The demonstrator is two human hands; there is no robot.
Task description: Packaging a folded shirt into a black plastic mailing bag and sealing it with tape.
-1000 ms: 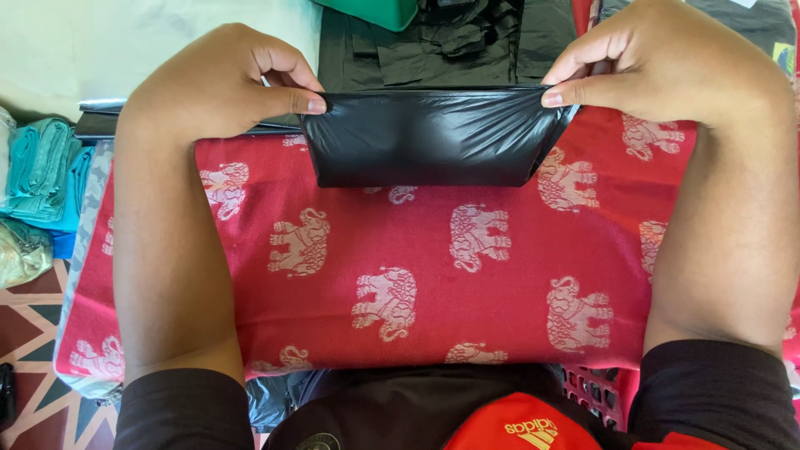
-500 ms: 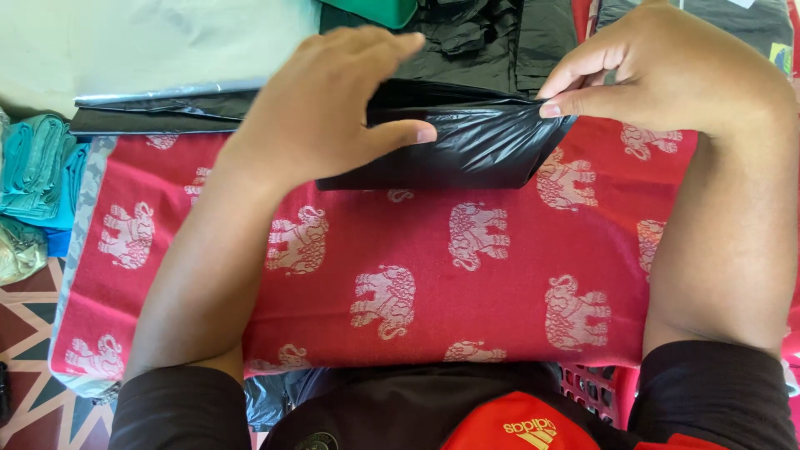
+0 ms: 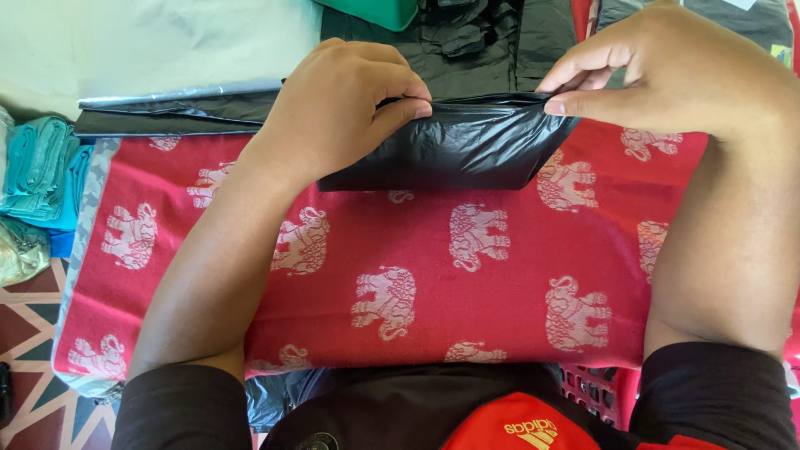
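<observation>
Furthest left of the grip, a stack of folded teal cloths (image 3: 37, 171) sits at the edge of the red elephant-patterned cloth (image 3: 467, 275). The left hand (image 3: 337, 108) is closed in a narrow grip on the black plastic bag (image 3: 454, 150), thumb pressed along its upper edge near the left corner, fingers curled behind. The bag hangs below and between both grips, its lower part lying on the red cloth. The right hand (image 3: 667, 71) pinches the bag's upper right corner between thumb and fingertips. Beyond the grips lie more flat black bags (image 3: 179, 117) and a pale sheet (image 3: 167, 42).
</observation>
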